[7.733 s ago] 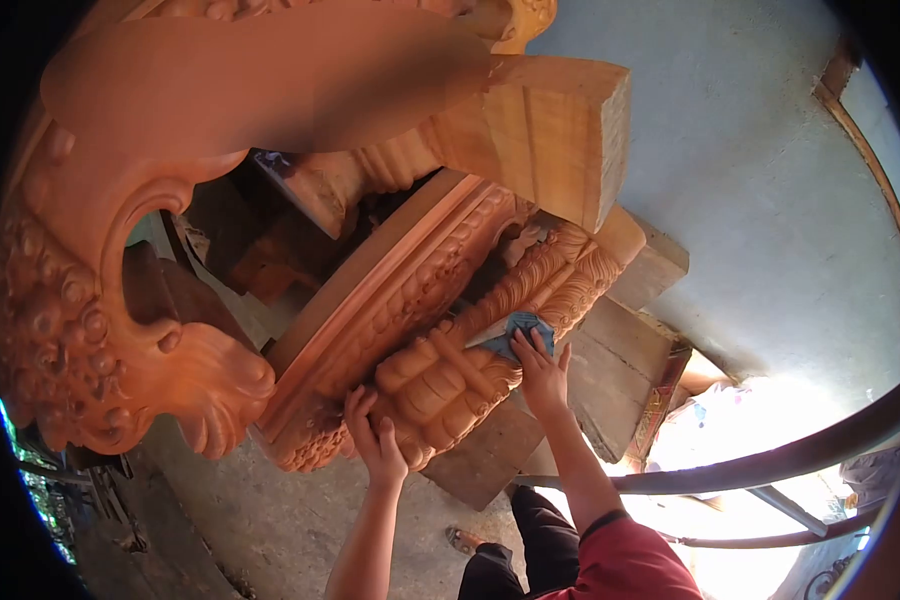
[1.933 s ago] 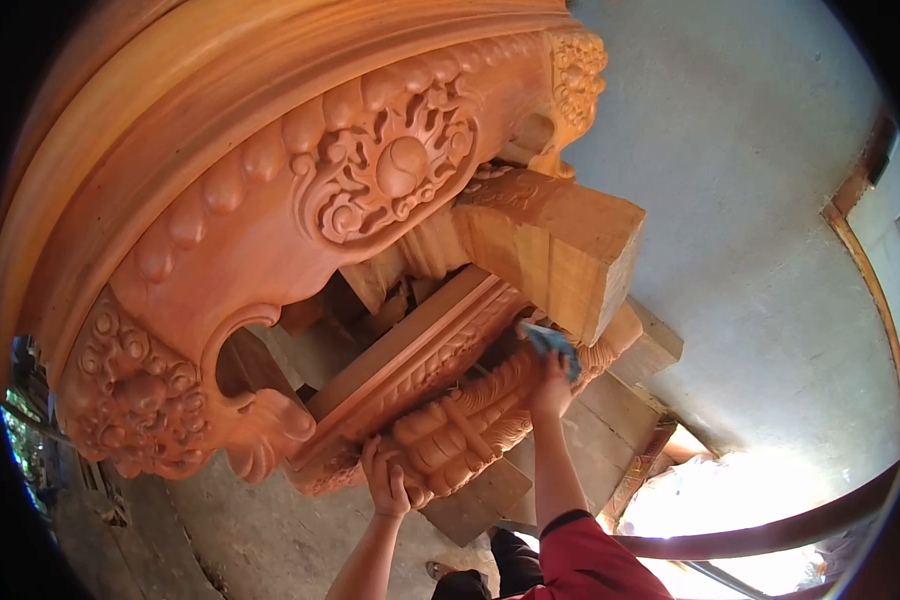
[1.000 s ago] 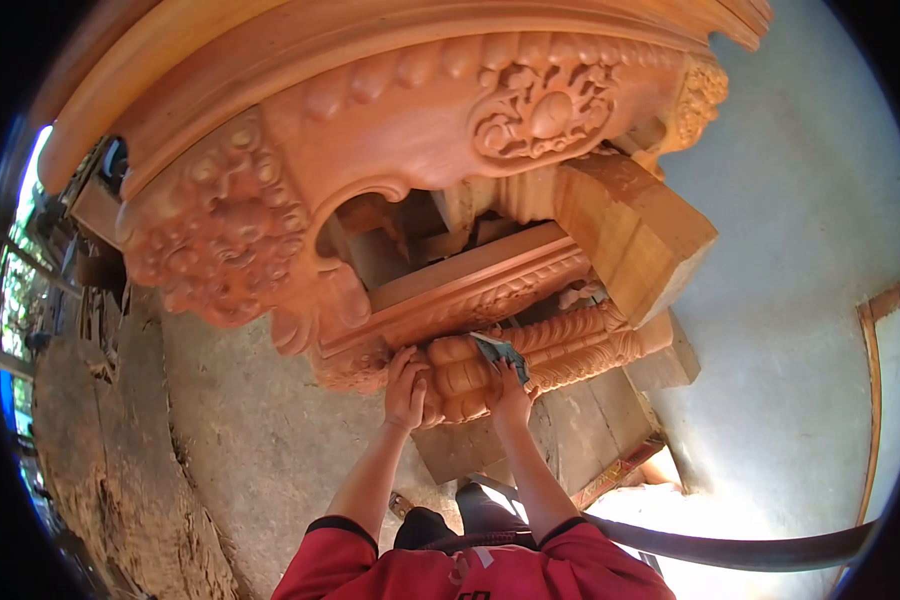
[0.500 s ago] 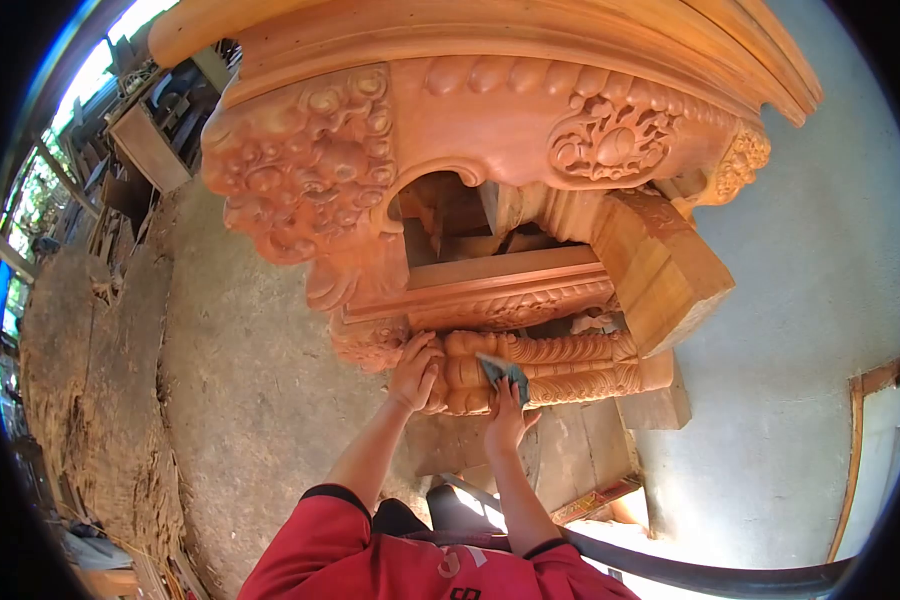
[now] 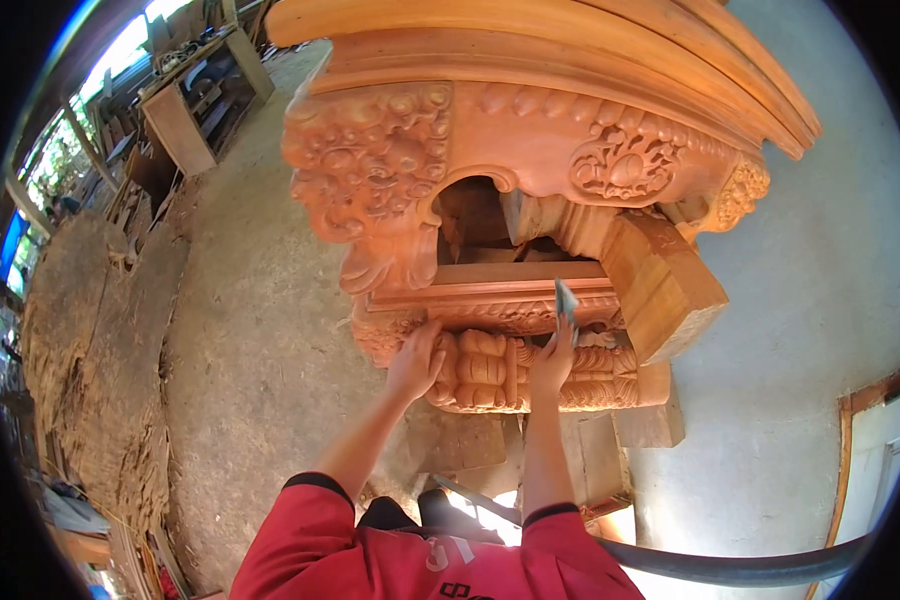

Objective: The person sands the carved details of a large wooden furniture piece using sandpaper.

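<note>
A turned and carved wooden post (image 5: pixel 485 372) lies crosswise in front of me, ridged and bulging along its length. My left hand (image 5: pixel 415 362) grips its left end, fingers curled over the wood. In my right hand (image 5: pixel 552 366), raised over the post's middle, is a folded grey-green piece of sandpaper (image 5: pixel 566 298), its corner pointing up and away. Just behind the post runs a carved rail (image 5: pixel 510 296), part of a large reddish wooden piece of furniture (image 5: pixel 530 135) with scrolls and a flower medallion.
A thick squared wooden block (image 5: pixel 670 285) juts out at the right of the furniture, near a pale blue wall (image 5: pixel 780 300). Bare concrete floor (image 5: pixel 260 300) spreads to the left. Beyond it lie a rough wooden slab (image 5: pixel 100 360) and stacked timber. Boards (image 5: pixel 590 450) are below the post.
My right hand has lifted with the sandpaper from the post's surface and moved away from me, slightly right. My left hand stays at the post's left end. The view has shifted left.
</note>
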Demonstrator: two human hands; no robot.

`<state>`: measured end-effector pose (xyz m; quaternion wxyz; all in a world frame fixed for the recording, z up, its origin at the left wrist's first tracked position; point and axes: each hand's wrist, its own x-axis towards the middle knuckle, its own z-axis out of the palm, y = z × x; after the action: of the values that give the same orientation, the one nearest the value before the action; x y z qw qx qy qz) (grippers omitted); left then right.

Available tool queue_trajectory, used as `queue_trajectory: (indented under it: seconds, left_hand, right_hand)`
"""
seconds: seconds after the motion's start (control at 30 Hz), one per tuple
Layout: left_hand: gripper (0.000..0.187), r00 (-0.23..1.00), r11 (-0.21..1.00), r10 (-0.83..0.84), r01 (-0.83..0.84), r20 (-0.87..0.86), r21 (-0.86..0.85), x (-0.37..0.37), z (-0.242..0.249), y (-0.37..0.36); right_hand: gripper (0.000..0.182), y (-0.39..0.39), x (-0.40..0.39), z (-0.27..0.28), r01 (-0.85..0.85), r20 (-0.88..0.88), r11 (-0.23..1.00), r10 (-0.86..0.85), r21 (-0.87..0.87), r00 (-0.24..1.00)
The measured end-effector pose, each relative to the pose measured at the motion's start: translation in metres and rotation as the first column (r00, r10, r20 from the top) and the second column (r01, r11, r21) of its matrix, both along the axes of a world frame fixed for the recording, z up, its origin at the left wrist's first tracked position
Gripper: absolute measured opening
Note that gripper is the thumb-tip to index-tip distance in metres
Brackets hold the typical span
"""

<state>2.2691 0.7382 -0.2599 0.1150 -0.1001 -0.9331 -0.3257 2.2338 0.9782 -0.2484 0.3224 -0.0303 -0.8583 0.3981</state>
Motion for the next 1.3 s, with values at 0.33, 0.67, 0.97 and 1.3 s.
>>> queue_trajectory:
  seconds: [0.33,0.67,0.97,1.3]
  left_hand:
    - [0.097,0.752,0.763,0.644,-0.645,-0.142,0.043,-0.045,0.010,-0.058]
    - [0.075,0.793,0.781,0.577,-0.606,-0.196,-0.150,-0.072,-0.016,-0.048]
    - [0.067,0.770,0.756,0.563,-0.627,-0.300,-0.188,-0.072,-0.026,-0.049]
    - [0.065,0.759,0.757,0.518,-0.622,-0.395,-0.201,-0.073,-0.030,-0.051]
  right_hand:
    - [0.041,-0.048,-0.074,0.035,-0.406,0.300,0.789,0.292,0.460,0.908]
    - [0.043,0.040,-0.093,0.013,-0.282,0.319,0.830,0.134,0.481,0.938]
    - [0.049,-0.021,-0.074,0.024,-0.451,0.364,0.736,0.293,0.505,0.884]
    - [0.039,0.032,-0.087,-0.005,-0.088,0.157,0.903,0.023,0.420,0.987]
